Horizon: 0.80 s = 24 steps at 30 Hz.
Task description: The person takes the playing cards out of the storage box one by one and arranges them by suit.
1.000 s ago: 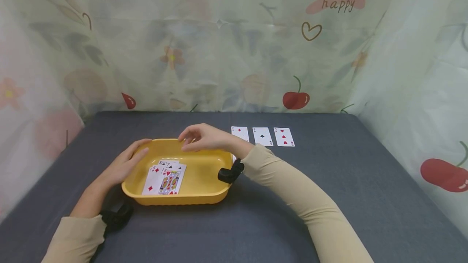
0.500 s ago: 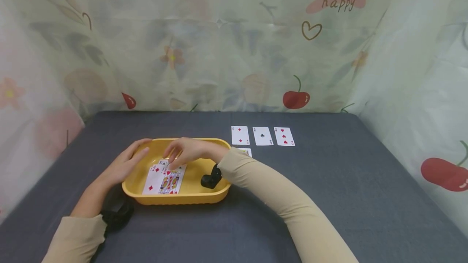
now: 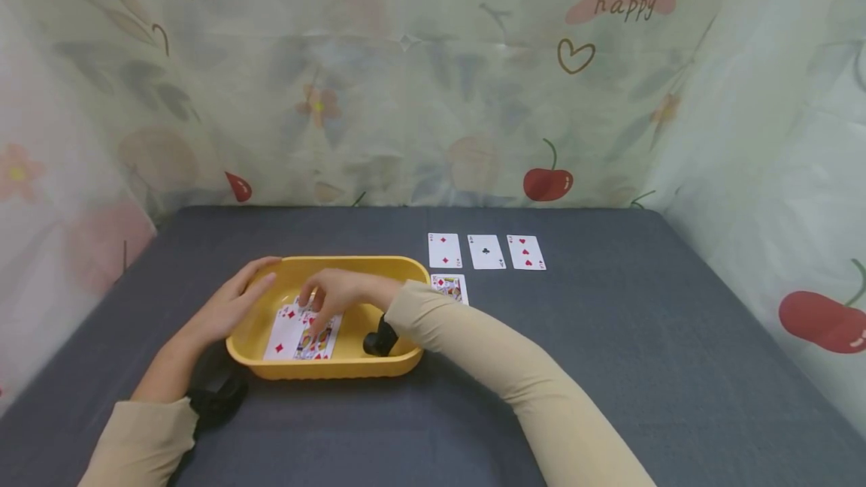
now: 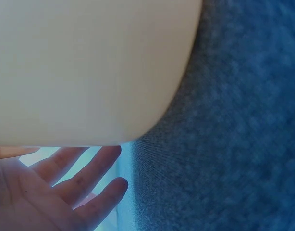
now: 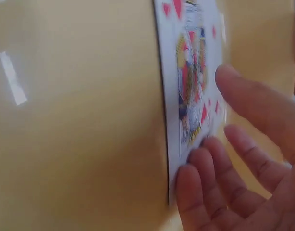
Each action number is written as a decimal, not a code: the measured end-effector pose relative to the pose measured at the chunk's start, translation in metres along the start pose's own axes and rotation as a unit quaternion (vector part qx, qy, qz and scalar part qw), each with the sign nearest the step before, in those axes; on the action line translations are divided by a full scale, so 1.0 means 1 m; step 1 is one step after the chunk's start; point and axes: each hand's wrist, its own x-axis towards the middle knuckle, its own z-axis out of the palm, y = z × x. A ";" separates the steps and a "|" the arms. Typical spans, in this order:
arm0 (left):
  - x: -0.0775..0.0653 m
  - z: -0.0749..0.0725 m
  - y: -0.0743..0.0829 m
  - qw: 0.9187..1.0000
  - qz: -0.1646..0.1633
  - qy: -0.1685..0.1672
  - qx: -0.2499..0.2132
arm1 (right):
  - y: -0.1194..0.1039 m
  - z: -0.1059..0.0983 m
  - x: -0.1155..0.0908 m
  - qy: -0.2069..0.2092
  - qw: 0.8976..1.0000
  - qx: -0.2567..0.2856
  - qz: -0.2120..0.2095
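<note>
A yellow plastic tray [image 3: 338, 370] stands on the dark cloth with several playing cards inside at its left. The left hand [image 3: 233, 303] rests at the tray's left side, its thumb over the inside and its fingers extended along the outer wall. Inside the tray, the right hand [image 3: 338, 291] reaches down over the cards. Its fingertips are right at the edge of a king of hearts [image 5: 193, 77] in the right wrist view, with the thumb apart from the fingers. A diamond card [image 3: 280, 344] lies beside the king; the cards behind are partly hidden by the right hand.
Beyond the tray's right end, a two of diamonds [image 3: 444, 251], a club card [image 3: 486, 252] and a three of hearts [image 3: 526, 252] lie in a row. A face card [image 3: 452, 288] lies nearer, partly hidden by the right sleeve. A patterned curtain [image 3: 406, 96] encloses the table.
The right hand has moved left and down from above the tray's back rim to the cards inside. Its sleeve no longer covers the two of diamonds. The left hand stays put.
</note>
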 end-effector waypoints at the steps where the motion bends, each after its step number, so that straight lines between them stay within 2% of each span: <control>1: 0.000 0.000 0.000 1.000 0.000 -0.001 -0.001 | 0.000 0.001 0.001 0.000 1.000 -0.015 0.001; 7: 0.001 0.001 0.000 1.000 0.000 -0.003 -0.004 | -0.003 0.006 0.001 0.001 0.997 -0.076 0.018; 14: 0.000 0.001 0.000 1.000 -0.003 -0.002 -0.005 | -0.004 0.005 -0.002 0.006 0.996 -0.088 0.027; 19: -0.001 0.001 0.000 1.000 0.000 0.002 -0.005 | -0.002 0.000 -0.004 0.008 0.998 -0.054 0.016; 24: 0.000 0.001 -0.001 1.000 0.002 0.002 -0.007 | -0.001 -0.013 -0.011 0.002 1.000 0.029 0.007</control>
